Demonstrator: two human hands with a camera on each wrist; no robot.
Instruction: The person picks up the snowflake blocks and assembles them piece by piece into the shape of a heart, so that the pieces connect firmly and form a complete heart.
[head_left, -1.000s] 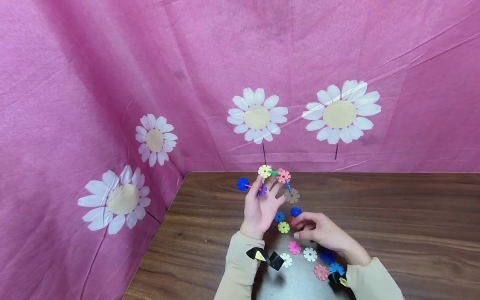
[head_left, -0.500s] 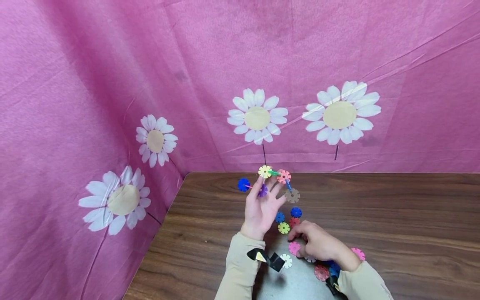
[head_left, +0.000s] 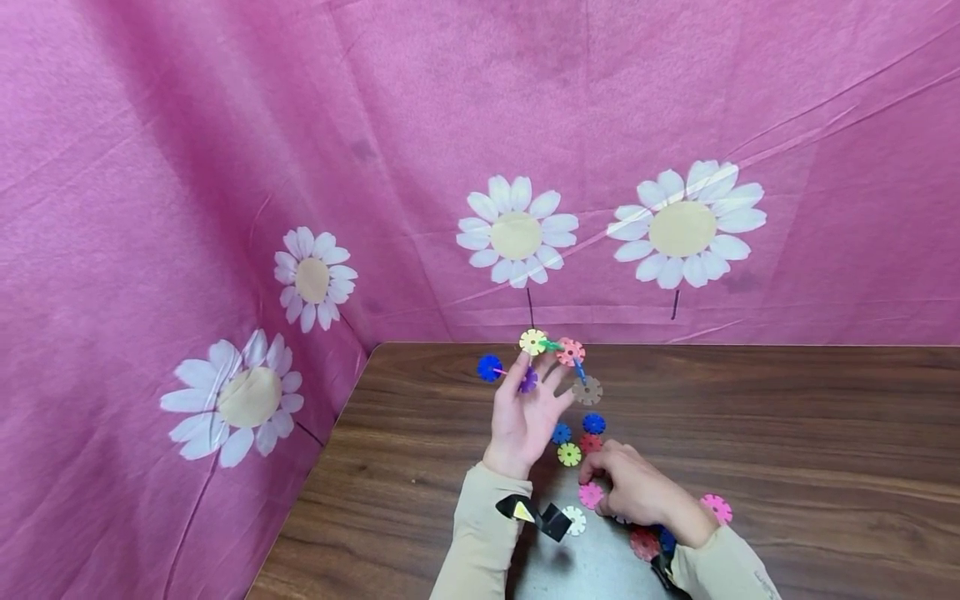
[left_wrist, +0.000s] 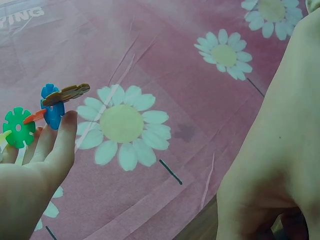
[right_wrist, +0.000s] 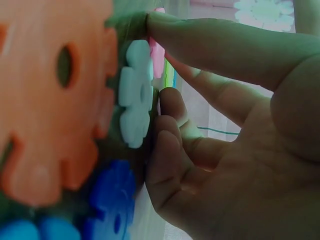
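Over the table (head_left: 840, 433), I see the left hand (head_left: 522, 421) gripping a disc chain (head_left: 571, 352) (squeezing might pop joints), the right hand (head_left: 641, 490) pinching a pink disc (head_left: 591, 496).

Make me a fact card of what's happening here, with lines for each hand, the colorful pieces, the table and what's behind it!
Left hand: holds up a chain of linked notched discs
Chain ends: blue disc and grey-brown disc
Right hand: fingers at a pink disc; whether it is gripped is unclear
Other pieces: include a yellow-green disc and a white disc
Table: brown, wood-grained
Background: pink cloth with white daisies
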